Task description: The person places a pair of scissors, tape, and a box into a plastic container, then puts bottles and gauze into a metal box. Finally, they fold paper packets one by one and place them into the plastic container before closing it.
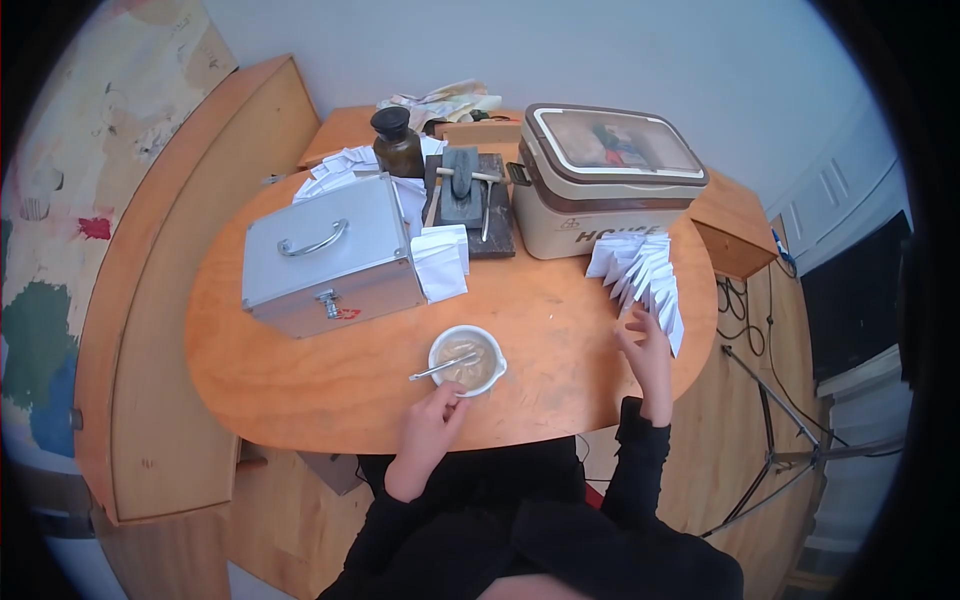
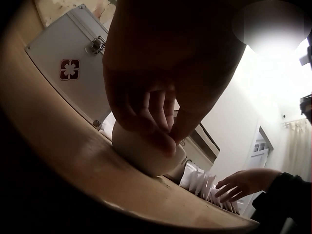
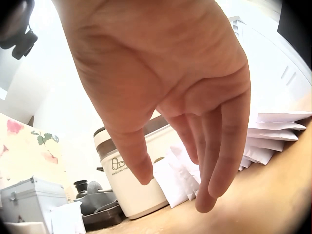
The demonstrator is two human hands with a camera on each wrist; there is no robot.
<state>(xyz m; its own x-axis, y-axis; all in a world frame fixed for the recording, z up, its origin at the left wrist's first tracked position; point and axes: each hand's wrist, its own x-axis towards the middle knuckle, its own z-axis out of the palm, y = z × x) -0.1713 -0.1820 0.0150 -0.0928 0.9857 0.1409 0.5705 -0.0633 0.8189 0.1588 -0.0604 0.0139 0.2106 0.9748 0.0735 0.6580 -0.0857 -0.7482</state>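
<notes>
Left hand (image 1: 427, 435) pinches near rim of white bowl (image 1: 499, 360) on table (image 1: 300, 390), cloudy liquid (image 1: 472, 375) and metal utensil (image 1: 440, 368) already in, so looks partly done; right hand (image 1: 650, 360), fingers apart, grips nothing beside fanned white packets (image 1: 642, 270), apparently left to handle, chest (image 1: 555, 222) behind, lid down.

It looks like a room with a wooden floor (image 1: 270, 512) and a medicine-preparing corner. On the oval table (image 1: 300, 395), a metal case (image 1: 330, 260) with a cross emblem sits at ten o'clock, a stoppered bottle (image 1: 398, 150) at eleven, a box lettered "medicine che…" (image 1: 570, 215) at two, paper packets (image 1: 642, 270) at three, a spouted bowl (image 1: 497, 375) at six.
</notes>
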